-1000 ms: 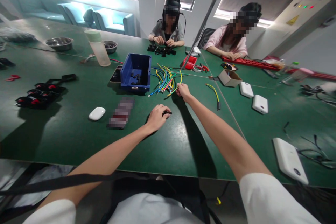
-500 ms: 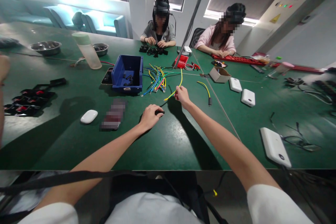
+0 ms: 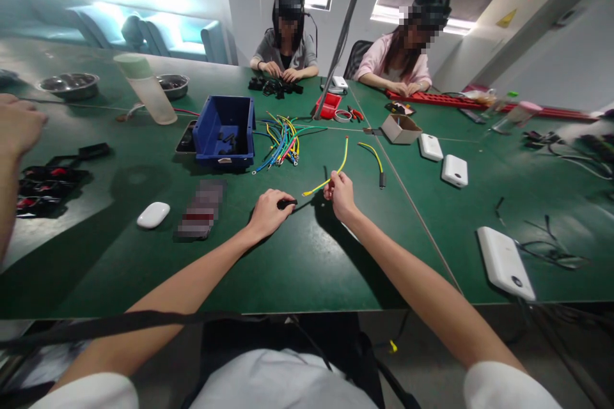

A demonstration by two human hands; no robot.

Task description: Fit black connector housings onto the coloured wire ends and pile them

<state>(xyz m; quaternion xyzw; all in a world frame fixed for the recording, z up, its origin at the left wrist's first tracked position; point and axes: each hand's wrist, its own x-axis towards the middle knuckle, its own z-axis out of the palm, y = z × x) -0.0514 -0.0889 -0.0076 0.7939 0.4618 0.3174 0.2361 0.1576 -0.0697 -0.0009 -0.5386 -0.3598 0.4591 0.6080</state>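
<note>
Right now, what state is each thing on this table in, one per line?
Left hand: closed on a small black part.
Right hand: pinching a yellow wire, lifted off the table.
Blue bin: open, small black pieces inside.
Wire bundle: lying loose.
Cardboard box: open.

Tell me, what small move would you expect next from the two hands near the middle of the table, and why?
Probably bringing the two hands together. The right hand pinches a yellow-green wire with its near end pointing toward the left hand, which grips a small black part on the green table. Only a short gap separates wire end and part.
</note>
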